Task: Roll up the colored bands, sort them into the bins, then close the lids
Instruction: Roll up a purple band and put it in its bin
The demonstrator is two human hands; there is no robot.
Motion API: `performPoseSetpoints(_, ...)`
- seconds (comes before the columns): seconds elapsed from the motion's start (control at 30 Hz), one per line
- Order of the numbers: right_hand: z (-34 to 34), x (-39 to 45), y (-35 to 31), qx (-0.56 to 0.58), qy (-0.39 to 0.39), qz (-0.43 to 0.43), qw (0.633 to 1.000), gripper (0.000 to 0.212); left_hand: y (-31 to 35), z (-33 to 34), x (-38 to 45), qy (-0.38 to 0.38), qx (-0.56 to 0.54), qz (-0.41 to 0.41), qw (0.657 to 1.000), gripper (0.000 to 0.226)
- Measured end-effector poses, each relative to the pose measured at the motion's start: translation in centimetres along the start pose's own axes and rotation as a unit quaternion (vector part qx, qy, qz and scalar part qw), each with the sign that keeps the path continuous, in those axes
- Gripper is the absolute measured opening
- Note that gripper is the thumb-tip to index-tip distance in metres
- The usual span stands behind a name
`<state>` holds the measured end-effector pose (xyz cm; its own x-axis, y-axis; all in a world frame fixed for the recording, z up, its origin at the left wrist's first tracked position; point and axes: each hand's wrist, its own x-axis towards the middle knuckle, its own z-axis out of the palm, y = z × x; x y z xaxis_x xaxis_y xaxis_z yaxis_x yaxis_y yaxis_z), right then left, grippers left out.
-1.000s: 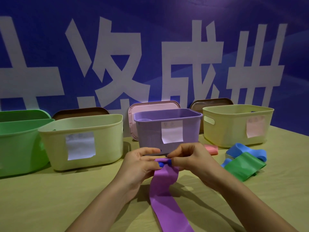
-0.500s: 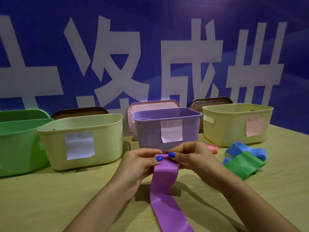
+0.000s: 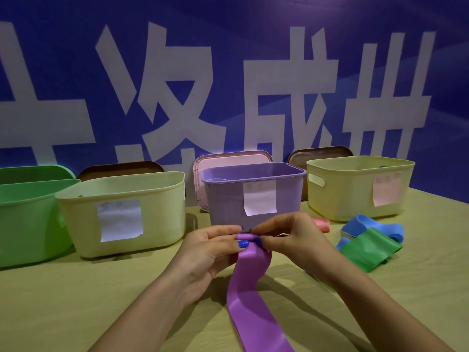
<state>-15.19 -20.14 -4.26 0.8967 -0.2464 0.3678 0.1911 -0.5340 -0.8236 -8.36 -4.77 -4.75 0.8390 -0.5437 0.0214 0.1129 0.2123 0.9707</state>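
Blue banner wall behind, tan table (image 3: 76, 301) below. Both hands, left hand (image 3: 210, 252) and right hand (image 3: 289, 237), pinching the purple band (image 3: 251, 295) at its far end, just near of the purple bin (image 3: 253, 196). Rolling just starting; probably needing steady turns toward the trailing near end, keeping edges aligned.

Across the frame's middle, the tan table (image 3: 76, 301) carries a green bin (image 3: 28, 219), two cream bins (image 3: 121, 214) (image 3: 355, 186), a purple bin (image 3: 253, 191), and at right pink (image 3: 321, 223), blue (image 3: 370, 226) and green bands (image 3: 368, 250).
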Motion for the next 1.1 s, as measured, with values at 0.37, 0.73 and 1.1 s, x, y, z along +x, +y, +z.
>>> performPoseSetpoints(0.37,0.3,0.2,0.5,0.049,-0.021,0.009,0.999,0.018,-0.3,0.2,0.0,0.042,0.106,0.116,0.987,0.034)
performPoseSetpoints(0.73,0.6,-0.2,0.5,-0.15,-0.019,-0.11,0.982,0.026,-0.6,0.2,0.1,0.052,0.122,0.115,0.984,0.047)
performPoseSetpoints(1.1,0.7,-0.3,0.7,-0.229,-0.006,-0.135,0.964,0.017,-1.2,0.4,0.6,-0.01,0.045,0.039,0.998,0.021)
